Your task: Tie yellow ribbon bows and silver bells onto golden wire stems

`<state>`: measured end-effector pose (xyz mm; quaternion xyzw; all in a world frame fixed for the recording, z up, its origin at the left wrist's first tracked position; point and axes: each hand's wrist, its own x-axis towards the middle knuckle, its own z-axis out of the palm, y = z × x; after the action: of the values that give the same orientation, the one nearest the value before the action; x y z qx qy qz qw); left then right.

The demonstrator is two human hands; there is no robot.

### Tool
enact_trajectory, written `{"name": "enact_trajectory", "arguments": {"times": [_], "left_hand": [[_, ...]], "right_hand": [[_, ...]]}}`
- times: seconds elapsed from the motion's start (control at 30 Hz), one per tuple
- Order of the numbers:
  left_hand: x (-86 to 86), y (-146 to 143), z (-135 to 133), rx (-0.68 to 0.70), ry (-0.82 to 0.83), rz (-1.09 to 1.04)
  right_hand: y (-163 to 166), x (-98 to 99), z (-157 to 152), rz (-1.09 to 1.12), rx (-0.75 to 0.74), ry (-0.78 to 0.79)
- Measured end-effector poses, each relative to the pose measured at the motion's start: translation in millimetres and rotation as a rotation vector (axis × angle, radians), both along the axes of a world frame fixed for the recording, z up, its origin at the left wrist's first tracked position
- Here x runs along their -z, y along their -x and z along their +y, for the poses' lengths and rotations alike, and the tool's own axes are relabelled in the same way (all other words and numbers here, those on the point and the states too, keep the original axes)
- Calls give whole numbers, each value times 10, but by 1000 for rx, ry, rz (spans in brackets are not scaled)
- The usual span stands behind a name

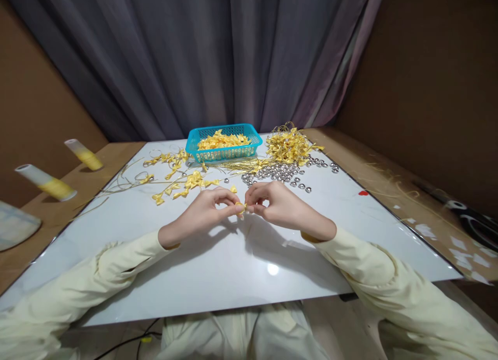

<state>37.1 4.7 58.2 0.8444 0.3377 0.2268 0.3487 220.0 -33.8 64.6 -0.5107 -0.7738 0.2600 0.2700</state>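
My left hand (pixel 208 209) and my right hand (pixel 276 204) meet over the middle of the white board (pixel 218 266). Both pinch one small yellow ribbon bow (pixel 241 208) between their fingertips, just above the surface. Behind the hands lie loose yellow bows (pixel 187 182) to the left and a scatter of small silver bells (pixel 284 174) to the right. A blue basket (pixel 223 140) filled with yellow bows stands at the far edge. A heap of yellow bows with gold cord loops (pixel 290 144) sits right of the basket.
Two ribbon spools (pixel 49 183) (pixel 84 154) stick out on pegs at the left. Thin gold cords (pixel 116 186) trail across the board's left side. Black scissors (pixel 472 222) lie on the wooden bench at right, among white paper scraps. A grey curtain hangs behind.
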Motion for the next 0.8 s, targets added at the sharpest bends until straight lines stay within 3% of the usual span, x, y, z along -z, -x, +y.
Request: {"name": "enact_trajectory", "arguments": {"times": [0.27, 0.57, 0.7, 0.8], "left_hand": [[42, -3, -13, -9, 0, -9], [124, 19, -7, -21, -113, -30], [118, 34, -10, -27, -139, -49], [103, 39, -22, -30, -118, -66]], "right_hand": [[21, -2, -6, -25, 25, 11], [31, -75, -40, -81, 52, 28], [-51, -80, -11, 39, 95, 137], [-136, -18, 51, 185, 31, 236]]}}
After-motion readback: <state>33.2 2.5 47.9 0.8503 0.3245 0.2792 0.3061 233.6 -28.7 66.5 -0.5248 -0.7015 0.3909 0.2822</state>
